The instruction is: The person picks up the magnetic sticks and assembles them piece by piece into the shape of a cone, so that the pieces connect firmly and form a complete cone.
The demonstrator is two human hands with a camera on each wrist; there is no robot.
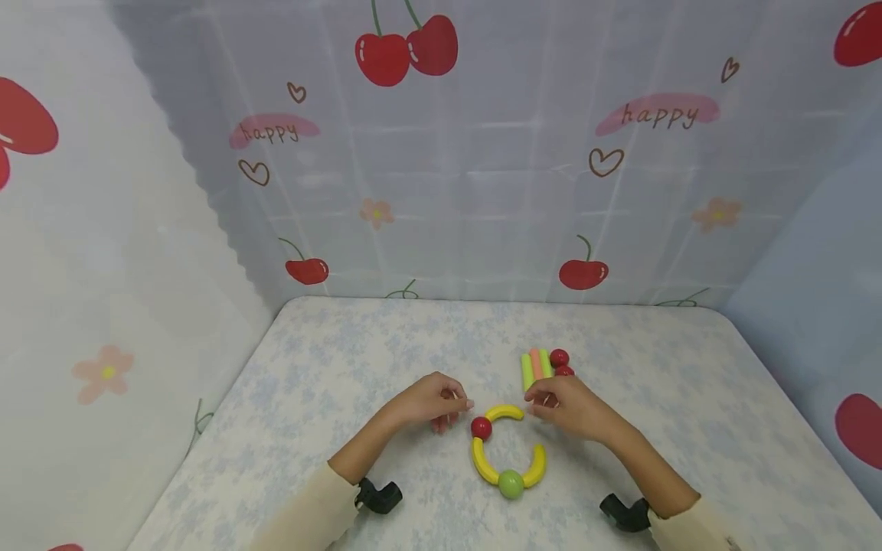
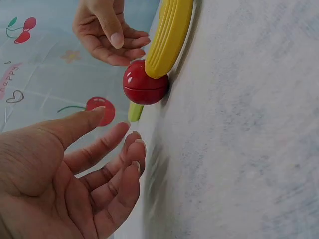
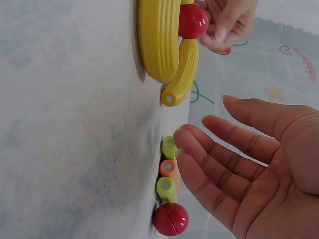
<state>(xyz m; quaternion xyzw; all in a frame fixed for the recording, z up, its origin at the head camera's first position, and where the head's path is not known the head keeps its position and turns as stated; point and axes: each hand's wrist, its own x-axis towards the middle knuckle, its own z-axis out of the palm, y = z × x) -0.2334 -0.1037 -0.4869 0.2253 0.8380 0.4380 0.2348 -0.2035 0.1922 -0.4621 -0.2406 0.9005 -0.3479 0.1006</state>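
Three yellow curved rods point(image 1: 485, 463), a red ball point(image 1: 481, 428) and a green ball point(image 1: 511, 484) form an incomplete ring on the table, with a gap at its right side. To the left of the red ball hovers my left hand point(image 1: 436, 401), its fingers loosely bent and holding nothing. Just right of the upper rod is my right hand point(image 1: 570, 409), also holding nothing. Relaxed, parted fingers point(image 3: 214, 194) show in the right wrist view. In that view a grey disc shows in the end of one yellow rod point(image 3: 169, 98).
Behind my right hand lie light green rods point(image 1: 527, 371) with an orange rod point(image 1: 536, 363) between them. Beside them are two red balls point(image 1: 560, 358), one partly hidden by the hand. The table point(image 1: 331, 344) has a pale floral cover; a printed curtain point(image 1: 468, 229) hangs behind.
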